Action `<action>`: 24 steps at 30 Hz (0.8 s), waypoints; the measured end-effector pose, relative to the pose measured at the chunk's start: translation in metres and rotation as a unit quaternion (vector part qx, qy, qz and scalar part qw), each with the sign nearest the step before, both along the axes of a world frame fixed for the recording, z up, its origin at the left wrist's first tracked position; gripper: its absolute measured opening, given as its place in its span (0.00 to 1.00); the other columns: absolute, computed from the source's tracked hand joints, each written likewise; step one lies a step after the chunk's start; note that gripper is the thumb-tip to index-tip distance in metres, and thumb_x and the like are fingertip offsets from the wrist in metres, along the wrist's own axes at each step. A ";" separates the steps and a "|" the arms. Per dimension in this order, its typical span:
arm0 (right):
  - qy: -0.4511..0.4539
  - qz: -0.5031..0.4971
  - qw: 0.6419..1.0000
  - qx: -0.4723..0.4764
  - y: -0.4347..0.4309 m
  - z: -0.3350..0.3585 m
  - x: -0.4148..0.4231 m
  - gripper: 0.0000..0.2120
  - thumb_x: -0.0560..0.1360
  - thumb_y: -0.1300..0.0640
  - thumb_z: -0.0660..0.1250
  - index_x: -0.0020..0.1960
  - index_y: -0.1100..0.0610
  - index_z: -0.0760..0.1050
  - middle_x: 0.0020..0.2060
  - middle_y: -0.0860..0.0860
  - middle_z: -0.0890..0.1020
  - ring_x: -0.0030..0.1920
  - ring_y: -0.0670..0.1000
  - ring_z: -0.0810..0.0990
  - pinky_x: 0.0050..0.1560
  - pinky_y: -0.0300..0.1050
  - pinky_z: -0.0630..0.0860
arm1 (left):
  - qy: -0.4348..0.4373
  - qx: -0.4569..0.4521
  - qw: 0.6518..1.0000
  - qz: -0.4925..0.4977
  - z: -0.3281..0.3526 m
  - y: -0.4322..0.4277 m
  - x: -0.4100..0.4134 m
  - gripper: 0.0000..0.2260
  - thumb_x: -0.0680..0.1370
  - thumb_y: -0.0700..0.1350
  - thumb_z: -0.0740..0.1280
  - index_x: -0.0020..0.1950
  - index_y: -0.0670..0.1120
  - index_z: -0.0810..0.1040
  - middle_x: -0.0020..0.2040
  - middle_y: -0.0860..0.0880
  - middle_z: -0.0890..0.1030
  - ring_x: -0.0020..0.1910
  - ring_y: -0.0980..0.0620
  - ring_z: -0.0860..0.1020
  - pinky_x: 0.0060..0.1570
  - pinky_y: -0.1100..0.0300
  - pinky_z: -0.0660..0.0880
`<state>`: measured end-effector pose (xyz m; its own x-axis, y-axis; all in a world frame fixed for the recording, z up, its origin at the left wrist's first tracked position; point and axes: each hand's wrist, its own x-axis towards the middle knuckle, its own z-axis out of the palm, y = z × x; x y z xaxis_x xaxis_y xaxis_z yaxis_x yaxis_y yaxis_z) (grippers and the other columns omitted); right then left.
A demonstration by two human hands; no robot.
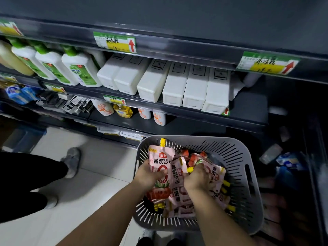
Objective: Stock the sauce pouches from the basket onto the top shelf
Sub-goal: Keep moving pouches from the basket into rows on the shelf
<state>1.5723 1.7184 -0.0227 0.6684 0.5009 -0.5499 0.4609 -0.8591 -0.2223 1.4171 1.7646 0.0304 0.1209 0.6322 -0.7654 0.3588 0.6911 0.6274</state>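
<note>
Top shelf [195,50] loomed above, white boxes [177,86] and bottles [78,68] under it, someone's legs [26,174] at left. Basket [245,151] sat below, full of pouches [179,201]. My left hand [147,176] gripped one pouch [160,160] upright; my right hand [198,178] dug in, fingers curled round more pouches.

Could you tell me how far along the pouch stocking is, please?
Nothing looks stocked: no pouches show on the top shelf. In hand: the left hand grips one pouch, the right hand grips a second pouch, both in the basket. Left: the basket's whole pile.
</note>
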 end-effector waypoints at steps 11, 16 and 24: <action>0.179 -0.378 0.839 0.347 0.022 -0.007 0.025 0.15 0.78 0.68 0.65 0.64 0.62 0.76 0.57 0.61 0.82 0.58 0.61 0.79 0.54 0.45 0.72 | 0.054 -0.010 0.998 -0.022 -0.003 0.001 0.005 0.17 0.71 0.43 0.77 0.57 0.46 0.78 0.50 0.48 0.86 0.49 0.47 0.84 0.56 0.44 0.79; 0.232 -0.466 0.784 0.337 0.026 -0.018 0.019 0.19 0.70 0.60 0.77 0.59 0.58 0.76 0.52 0.53 0.81 0.52 0.54 0.80 0.47 0.40 0.75 | 0.068 -0.007 0.998 -0.017 -0.007 0.001 0.005 0.15 0.71 0.42 0.77 0.56 0.47 0.78 0.49 0.49 0.85 0.49 0.48 0.84 0.53 0.50 0.80; 0.216 -0.276 0.906 0.236 0.026 -0.026 0.023 0.14 0.73 0.54 0.75 0.55 0.58 0.78 0.45 0.52 0.83 0.41 0.50 0.81 0.37 0.41 0.75 | 0.079 -0.002 0.997 -0.003 -0.016 0.001 0.005 0.13 0.72 0.42 0.76 0.53 0.48 0.78 0.49 0.48 0.85 0.49 0.47 0.84 0.50 0.53 0.80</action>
<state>1.5950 1.7442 -0.0482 0.6623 0.4042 -0.6309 -0.2270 -0.6943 -0.6830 1.4218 1.7654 0.0141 0.0015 0.6282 -0.7781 0.4567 0.6917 0.5594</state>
